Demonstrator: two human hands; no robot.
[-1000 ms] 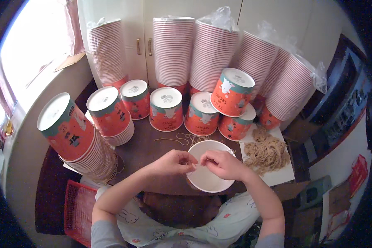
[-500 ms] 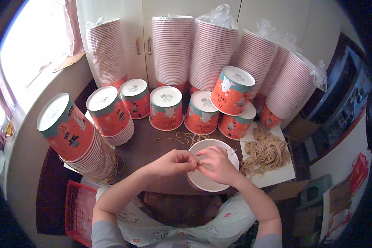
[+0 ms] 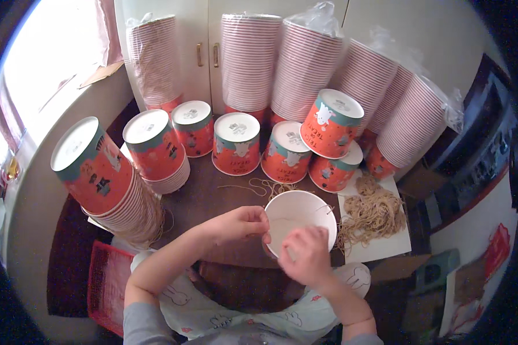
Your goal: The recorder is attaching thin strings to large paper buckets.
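Pinching a thin tan string (image 3: 269, 229) at the near rim of a white paper bucket (image 3: 301, 214), the left hand (image 3: 239, 223) closes thumb and forefinger at about nine o'clock on the opening, while the right hand (image 3: 306, 255) curls its fingers over the rim at six o'clock, apparently to steady the bucket; whether it also grips string I cannot tell. The bucket sits mouth-up on the dark wooden table (image 3: 207, 198), just in front of the person's lap, so its smooth, matte inside faces the camera. At three o'clock from it, a tangled heap of twine pieces (image 3: 373, 211) lies on a white sheet (image 3: 380, 250), within reach of the right hand. A few loose strands (image 3: 267, 187) trail at twelve o'clock. Beyond, upturned orange-and-teal printed buckets (image 3: 236, 142) stand in a row, bases up. At nine o'clock a nested stack (image 3: 101, 175) leans outward. Tall ribbed pink stacks (image 3: 250, 60), some under clear plastic, line the cupboard doors (image 3: 204, 34) behind.
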